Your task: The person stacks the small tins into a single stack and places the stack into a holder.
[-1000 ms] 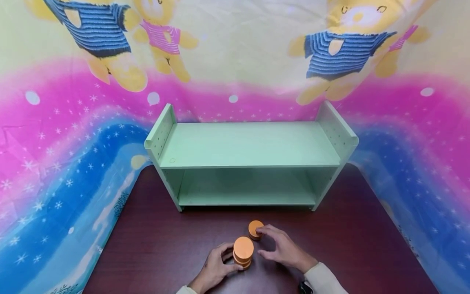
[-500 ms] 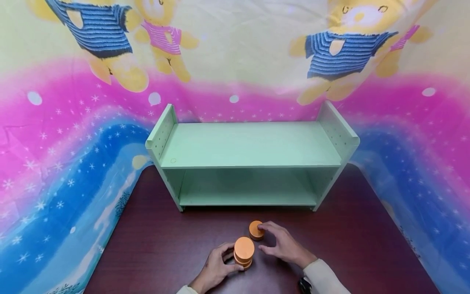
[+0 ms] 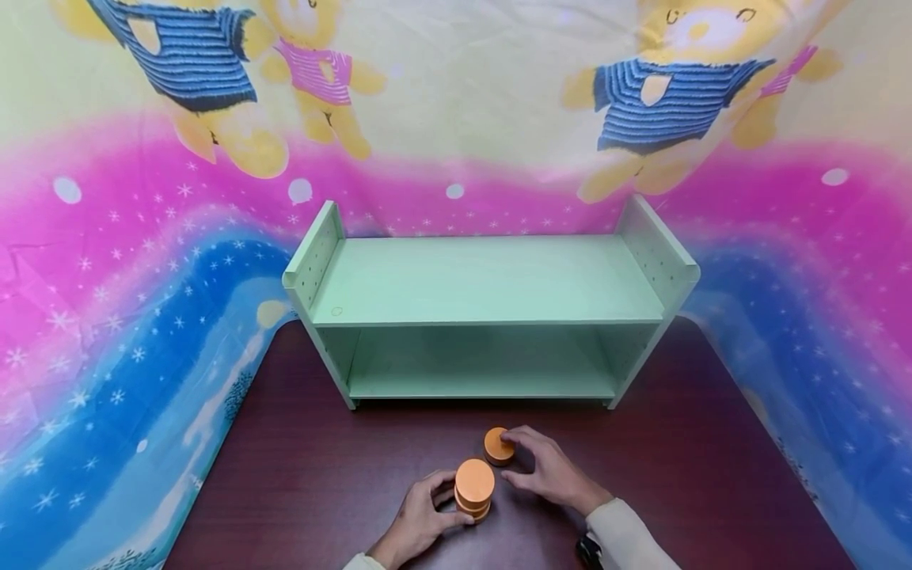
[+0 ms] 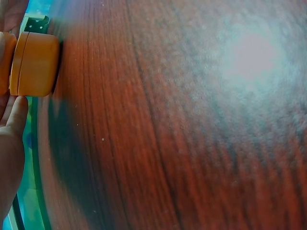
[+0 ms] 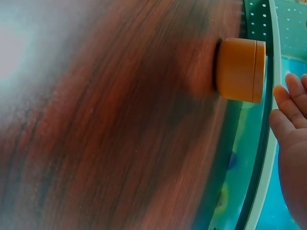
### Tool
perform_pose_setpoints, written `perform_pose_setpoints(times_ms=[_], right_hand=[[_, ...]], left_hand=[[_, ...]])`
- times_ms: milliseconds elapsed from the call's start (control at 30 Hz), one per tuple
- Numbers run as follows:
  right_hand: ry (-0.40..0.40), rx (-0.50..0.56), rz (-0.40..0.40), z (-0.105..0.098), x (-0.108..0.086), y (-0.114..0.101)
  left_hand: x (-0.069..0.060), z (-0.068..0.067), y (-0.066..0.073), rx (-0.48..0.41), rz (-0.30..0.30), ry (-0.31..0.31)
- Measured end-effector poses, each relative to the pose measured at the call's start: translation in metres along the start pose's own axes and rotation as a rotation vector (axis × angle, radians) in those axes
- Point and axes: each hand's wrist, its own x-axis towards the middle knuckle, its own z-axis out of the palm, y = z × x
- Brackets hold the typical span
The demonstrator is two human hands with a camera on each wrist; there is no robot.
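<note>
A: What have we got in our hands?

B: Our left hand [image 3: 419, 513] holds the orange stack [image 3: 474, 483], two round tiers high, with fingers and thumb at its sides. Our right hand [image 3: 550, 476] holds nothing we can see: its thumb and fingers stand apart by the single orange container [image 3: 495, 448].

A: Are we touching that one?

B: We can't tell. From the head, a fingertip overlaps its top; from the right wrist, the fingers in view look just clear. It sits upright on the tabletop [image 3: 321, 475], in front of the green shelf [image 3: 484, 281] and just beyond the stack.

A: How do we work it well?

B: We'd best set finger and thumb on opposite sides of its body, below the lid [image 5: 260, 72], so that can't pull loose. On the left, light, even pressure: the join between tiers looks likeliest to slip. And mind our right thumb, near the stack.
</note>
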Motion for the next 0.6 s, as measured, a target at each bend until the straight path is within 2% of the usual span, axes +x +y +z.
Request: perform_pose_setpoints(times_ms=[300,600], right_hand=[[0.039,-0.026,-0.015,0.0011,0.0031,0.0041],[0.048,-0.036,0.01,0.0008,0.007,0.0091]], left_hand=[[0.0004,0.0003,-0.0008,0.014,0.014,0.005],[0.0004,0.0001,0.0005,-0.001,-0.02,0.002]])
